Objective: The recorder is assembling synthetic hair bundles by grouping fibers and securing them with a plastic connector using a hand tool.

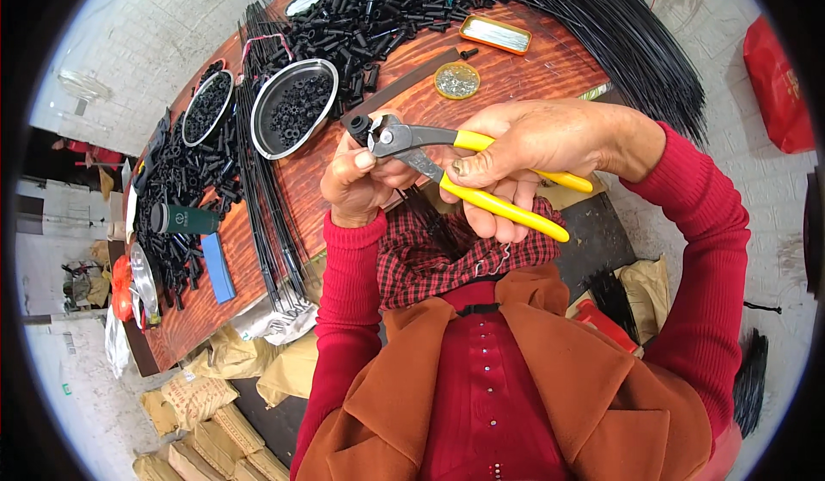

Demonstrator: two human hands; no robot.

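The right hand (524, 150) is closing around the yellow handles of a pair of pliers (447, 167), squeezing them, just in front of the near edge of the wooden table (516, 73). The left hand (361, 176) is pinching a small black tube piece (358, 126) between thumb and fingers and is holding it at the pliers' metal jaws, which are sitting against it. Both hands are hovering above the lap, over a red checked cloth (430, 258), off the table's near edge, with open air around them.

On the table, a steel bowl (292, 107) of black parts is lying just beyond the left hand. A second bowl (206, 107) is sitting further left of it. A bundle of long black rods (266, 197) is running between them toward the near edge. A heap of black tube pieces (378, 9) is crowding the far side, beside a round tin lid (456, 80) and an orange tin (495, 34).
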